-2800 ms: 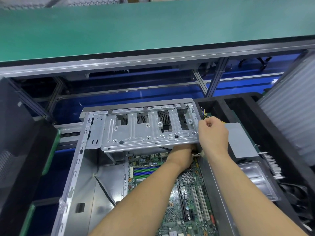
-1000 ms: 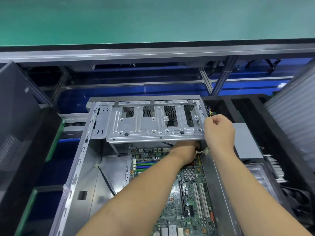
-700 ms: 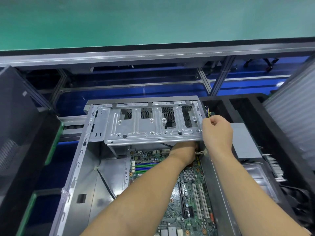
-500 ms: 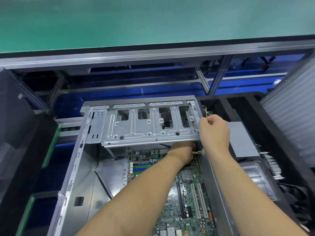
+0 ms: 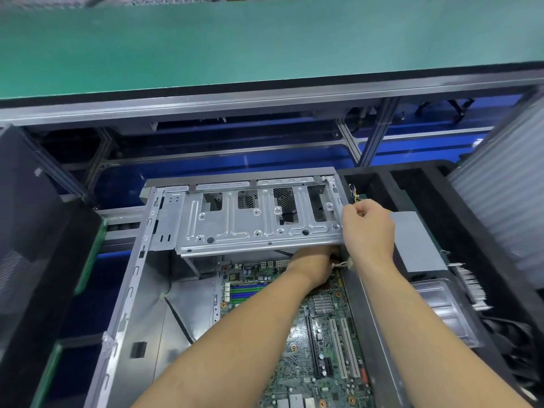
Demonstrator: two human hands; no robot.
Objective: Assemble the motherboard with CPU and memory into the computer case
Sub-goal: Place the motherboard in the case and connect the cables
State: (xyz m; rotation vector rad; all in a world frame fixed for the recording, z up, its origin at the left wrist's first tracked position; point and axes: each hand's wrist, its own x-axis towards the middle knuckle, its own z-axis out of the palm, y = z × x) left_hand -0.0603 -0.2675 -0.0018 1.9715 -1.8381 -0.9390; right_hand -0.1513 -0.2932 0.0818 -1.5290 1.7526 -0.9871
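Board (image 5: pixel 318 334) is lying in the case (image 5: pixel 126 304) already; my right hand (image 5: pixel 368 228) is pinching wires (image 5: pixel 354 194), left hand (image 5: pixel 312 266) is reaching under the cage (image 5: pixel 259 219), grip unclear.

A single head-worn, wide-angle camera looks forward and steeply down from close above the open computer case (image 5: pixel 126 290). Both forearms reach in from the bottom edge toward the drive cage (image 5: pixel 253 222) at mid-frame. The green table (image 5: pixel 235 45) fills the far top, its straight edges bowed by the lens.
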